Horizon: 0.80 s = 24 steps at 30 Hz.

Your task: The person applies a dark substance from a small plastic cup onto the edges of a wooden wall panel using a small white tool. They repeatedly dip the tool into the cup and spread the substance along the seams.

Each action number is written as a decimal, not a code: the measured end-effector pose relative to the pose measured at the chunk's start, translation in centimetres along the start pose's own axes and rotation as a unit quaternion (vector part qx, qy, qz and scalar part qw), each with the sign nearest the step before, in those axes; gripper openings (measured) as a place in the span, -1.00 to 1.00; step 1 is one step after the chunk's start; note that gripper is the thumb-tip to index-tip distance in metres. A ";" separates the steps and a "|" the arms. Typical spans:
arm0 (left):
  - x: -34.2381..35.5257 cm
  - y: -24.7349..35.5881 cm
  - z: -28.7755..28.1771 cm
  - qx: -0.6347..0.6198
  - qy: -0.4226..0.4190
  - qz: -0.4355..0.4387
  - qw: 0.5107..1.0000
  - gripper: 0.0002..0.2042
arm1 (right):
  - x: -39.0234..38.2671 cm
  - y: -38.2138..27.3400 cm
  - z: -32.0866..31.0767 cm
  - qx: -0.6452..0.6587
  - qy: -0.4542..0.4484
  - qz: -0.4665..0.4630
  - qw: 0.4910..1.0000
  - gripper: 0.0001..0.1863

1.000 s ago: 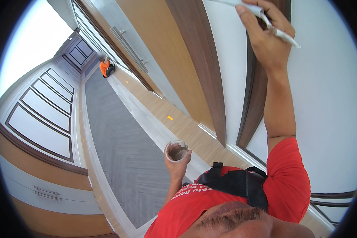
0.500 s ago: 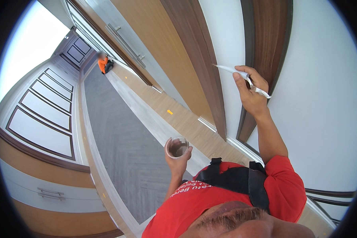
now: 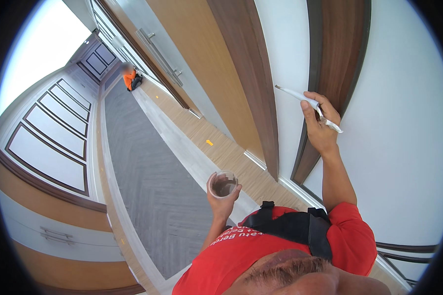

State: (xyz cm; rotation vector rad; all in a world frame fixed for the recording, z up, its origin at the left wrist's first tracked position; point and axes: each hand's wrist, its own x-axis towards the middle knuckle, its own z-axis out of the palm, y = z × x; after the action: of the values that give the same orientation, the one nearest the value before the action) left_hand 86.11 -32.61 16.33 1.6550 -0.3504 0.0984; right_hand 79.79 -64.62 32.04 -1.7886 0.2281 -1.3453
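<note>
Down from the top edge of my view since a second ago, the right hand (image 3: 324, 123) keeps a pinching grip, thumb against fingers, on a slim white tool (image 3: 294, 94) near its middle. I see its thin tip jutting up and left past the thumb, its bent end beside the palm. The left hand (image 3: 220, 203) curls around a clear cup (image 3: 230, 179) with brown contents.

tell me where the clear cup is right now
In the head view, the clear cup is in the person's left hand, just below the picture's middle, in front of the red shirt and left of the right hand.
</note>
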 end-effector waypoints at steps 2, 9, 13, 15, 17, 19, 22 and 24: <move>-0.1 0.0 0.0 -0.014 0.008 -0.011 1.000 -0.13 | -0.1 0.1 0.0 0.009 -0.001 0.024 1.000 -0.72; -0.5 -0.7 -0.3 -0.019 0.024 -0.004 1.000 -0.13 | -0.4 1.1 0.3 0.029 0.027 0.055 0.998 -0.67; -0.8 -1.2 -0.4 -0.036 0.030 -0.024 0.999 -0.13 | -0.4 1.0 0.5 0.035 0.023 0.053 0.998 -0.66; -0.8 -1.1 -0.3 -0.044 0.028 -0.048 0.997 -0.12 | -0.3 1.0 0.5 0.033 0.024 0.048 0.998 -0.66; -0.9 -1.1 -0.5 -0.045 0.032 -0.046 0.997 -0.13 | -0.4 1.0 0.6 0.030 0.026 0.046 0.998 -0.65; -1.0 -1.7 -0.5 -0.052 0.034 -0.045 0.997 -0.13 | -0.2 1.1 0.7 0.020 0.034 0.045 0.998 -0.65; -1.0 -1.9 -0.5 -0.052 0.032 -0.051 0.997 -0.14 | 0.0 1.4 0.5 0.012 0.040 0.027 0.999 -0.64; -0.8 -2.0 -0.5 -0.037 0.033 -0.041 0.998 -0.14 | 0.1 1.1 0.6 0.026 0.045 0.024 0.998 -0.63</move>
State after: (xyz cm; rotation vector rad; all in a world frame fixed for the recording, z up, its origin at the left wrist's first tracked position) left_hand 85.97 -31.83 14.23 1.5877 -0.2338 0.0778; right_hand 80.67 -65.02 31.26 -1.6718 0.2816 -1.3859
